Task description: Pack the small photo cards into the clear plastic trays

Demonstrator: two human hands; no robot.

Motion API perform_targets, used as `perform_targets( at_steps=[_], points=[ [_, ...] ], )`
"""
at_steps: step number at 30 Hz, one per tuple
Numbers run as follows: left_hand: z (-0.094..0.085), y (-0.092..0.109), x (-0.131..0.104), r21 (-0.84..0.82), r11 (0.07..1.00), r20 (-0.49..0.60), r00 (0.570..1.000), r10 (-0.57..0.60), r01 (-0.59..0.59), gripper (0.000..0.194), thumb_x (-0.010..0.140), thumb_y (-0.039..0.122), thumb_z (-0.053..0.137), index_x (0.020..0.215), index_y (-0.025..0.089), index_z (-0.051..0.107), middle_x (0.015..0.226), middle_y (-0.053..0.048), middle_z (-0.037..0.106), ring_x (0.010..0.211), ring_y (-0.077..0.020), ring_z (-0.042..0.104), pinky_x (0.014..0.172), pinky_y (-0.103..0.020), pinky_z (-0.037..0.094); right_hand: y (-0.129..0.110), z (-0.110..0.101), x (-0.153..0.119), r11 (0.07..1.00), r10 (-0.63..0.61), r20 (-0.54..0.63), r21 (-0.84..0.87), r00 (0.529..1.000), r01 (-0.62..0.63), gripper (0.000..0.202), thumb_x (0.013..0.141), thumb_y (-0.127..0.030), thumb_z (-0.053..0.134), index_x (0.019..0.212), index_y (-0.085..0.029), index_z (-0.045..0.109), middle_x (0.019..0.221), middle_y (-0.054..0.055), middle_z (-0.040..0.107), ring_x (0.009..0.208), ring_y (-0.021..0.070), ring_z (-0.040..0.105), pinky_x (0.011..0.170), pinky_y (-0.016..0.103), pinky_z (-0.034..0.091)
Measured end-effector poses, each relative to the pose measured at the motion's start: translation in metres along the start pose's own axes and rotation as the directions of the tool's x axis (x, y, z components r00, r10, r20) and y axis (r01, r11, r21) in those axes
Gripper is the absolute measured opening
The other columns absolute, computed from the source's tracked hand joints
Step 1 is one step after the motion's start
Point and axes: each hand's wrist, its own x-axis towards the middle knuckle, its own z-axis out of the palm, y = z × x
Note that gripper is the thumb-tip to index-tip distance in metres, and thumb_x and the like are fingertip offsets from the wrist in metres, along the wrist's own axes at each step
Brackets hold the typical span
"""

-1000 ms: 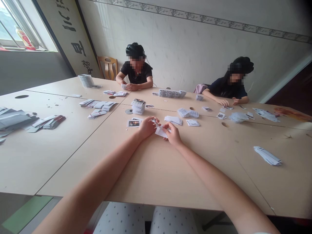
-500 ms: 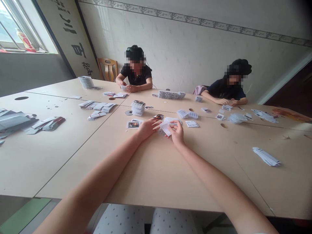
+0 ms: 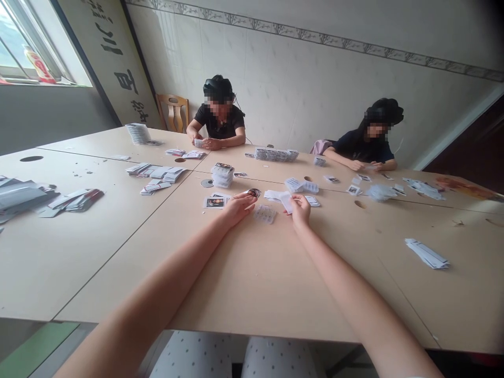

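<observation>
Paper (image 3: 286, 201), thin and white, is pinched in the fingers of the right hand (image 3: 301, 211), while the left hand (image 3: 238, 208), its thumb held apart, has a dark printed card (image 3: 253, 192) at its fingertips, just how gripped I can't tell. Between them a clear tray (image 3: 265, 214) lies on the table (image 3: 252, 278), so this looks like the parting of the pieces, and a next move would call for a light touch on such flimsy stuff. A second ago the hands were close together over the paper; now they're apart, with the tray uncovered.
</observation>
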Motion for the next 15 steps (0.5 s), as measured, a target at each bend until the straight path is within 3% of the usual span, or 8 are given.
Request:
perform_targets(
  at_steps=[3,10,15],
  points=[
    [-0.0005,0.0001,0.0030,-0.027,0.999,-0.023,0.999,-0.024,0.023,0.019,0.068,0.021,0.075,0.081,0.014,0.063,0.086,-0.006,0.067,0.080,-0.0131,0.063,0.073,-0.023,0.046,0.0020,0.0007,-0.0003,0.999,-0.015,-0.014,-0.030,1.000,0.014,0.024,0.065,-0.034,0.062,0.081,-0.021,0.051,0.067,-0.001,0.061,0.054,0.0152,0.056,0.046,0.023,0.039],
    [0.0015,0.0012,0.0049,-0.020,0.997,-0.062,0.995,-0.080,0.078,0.029,0.074,0.038,0.071,0.069,0.013,0.058,0.083,-0.011,0.068,0.073,-0.0138,0.063,0.072,-0.026,0.048,0.0054,0.0005,0.0029,0.994,0.013,0.044,-0.112,0.999,-0.008,0.039,0.061,-0.023,0.054,0.101,-0.024,0.052,0.070,-0.003,0.061,0.053,0.0138,0.051,0.046,0.022,0.036],
    [0.0031,-0.0008,0.0001,0.085,0.996,0.086,0.996,0.012,-0.019,0.026,0.068,0.029,0.078,0.070,0.013,0.057,0.072,-0.006,0.065,0.068,-0.0124,0.059,0.067,-0.025,0.045,0.0062,0.0003,0.0041,0.999,0.046,0.137,-0.010,0.990,-0.045,0.038,0.056,-0.019,0.048,0.093,-0.025,0.050,0.078,-0.002,0.060,0.048,0.0136,0.052,0.042,0.024,0.039]
  ],
)
